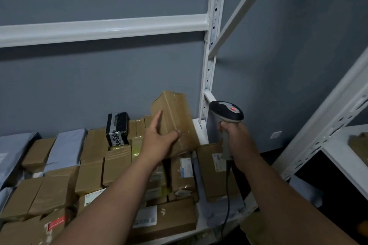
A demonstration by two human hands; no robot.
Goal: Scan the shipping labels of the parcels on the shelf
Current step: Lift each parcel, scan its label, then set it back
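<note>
While many parcels [89,175] lie packed on the near shelf [201,226], several with labels facing up, none shows whether it has been scanned, so most of the job likely remains. Farther in, the right hand [233,131] has its fingers wrapped round the grip of a corded scanner [227,113], held upright. Just left, the left hand [159,139] tilts one box [175,121] up, thumb and fingers clasping it; its label is hidden.
</note>
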